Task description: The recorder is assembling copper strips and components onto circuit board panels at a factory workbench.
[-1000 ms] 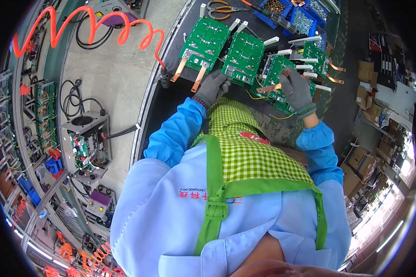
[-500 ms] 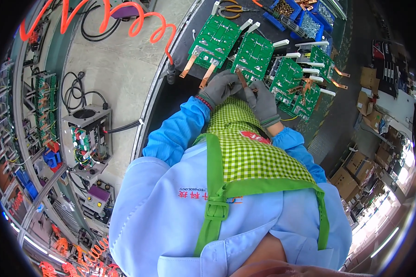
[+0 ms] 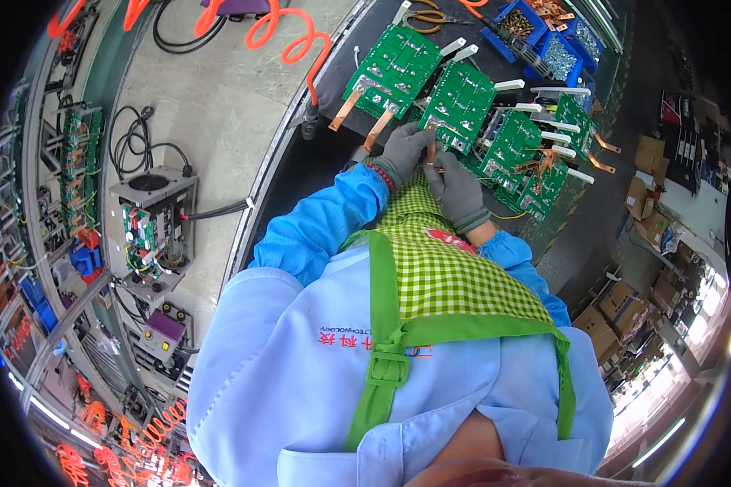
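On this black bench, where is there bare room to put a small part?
Bare bench shows between the pliers, the blue bins and the green boards. Right of the right hand, boards and copper strips crowd it.

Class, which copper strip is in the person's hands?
The copper strip between the left hand and right hand, at the near edge of the second green board from the left. Other strips jut from boards or lie heaped.

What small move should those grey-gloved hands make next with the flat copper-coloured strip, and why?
Probably bring the flat copper-coloured strip to the near edge of the rectangular green circuit board beyond it: the grey-gloved left hand and grey-gloved right hand meet at the strip, and the neighbouring green board on its left has two copper strips jutting from its near edge.
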`<state>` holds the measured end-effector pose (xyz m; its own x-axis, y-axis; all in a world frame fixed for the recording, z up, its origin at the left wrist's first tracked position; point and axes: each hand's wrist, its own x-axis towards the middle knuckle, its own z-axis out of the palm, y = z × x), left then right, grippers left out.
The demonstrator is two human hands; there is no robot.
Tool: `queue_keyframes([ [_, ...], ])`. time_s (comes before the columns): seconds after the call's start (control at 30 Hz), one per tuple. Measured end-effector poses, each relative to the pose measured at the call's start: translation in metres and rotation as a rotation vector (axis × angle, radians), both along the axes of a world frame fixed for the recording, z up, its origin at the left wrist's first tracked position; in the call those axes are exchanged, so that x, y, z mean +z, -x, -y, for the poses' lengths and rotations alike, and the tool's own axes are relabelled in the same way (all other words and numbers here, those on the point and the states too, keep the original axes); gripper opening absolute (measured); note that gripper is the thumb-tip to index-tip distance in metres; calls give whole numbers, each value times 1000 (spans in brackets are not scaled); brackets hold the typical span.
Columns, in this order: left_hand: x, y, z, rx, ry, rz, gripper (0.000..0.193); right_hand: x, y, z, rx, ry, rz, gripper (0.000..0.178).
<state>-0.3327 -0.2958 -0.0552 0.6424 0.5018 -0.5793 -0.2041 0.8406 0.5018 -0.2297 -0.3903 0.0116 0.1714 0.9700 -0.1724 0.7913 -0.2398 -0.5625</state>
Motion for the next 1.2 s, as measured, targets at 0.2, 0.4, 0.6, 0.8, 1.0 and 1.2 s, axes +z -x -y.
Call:
queue_keyframes([
  [0.2,9,1,2,6,-89,-111,21,58,-38,-18,123,66,-168,41],
  [0.4,24,5,-5,-9,-72,-216,16,126,-230,-42,-266,-314,-5,31],
  [0.6,24,-3,-2,33,-15,-345,15,73,-454,-77,-267,14,268,32],
  [0.8,20,-2,0,57,-1,-314,14,-51,-532,-104,33,548,500,31],
  [1.0,5,10,15,151,-10,-225,17,-127,-520,-111,-76,481,478,40],
  [1.2,7,1,17,190,10,-291,17,-108,-530,-123,37,586,500,38],
])
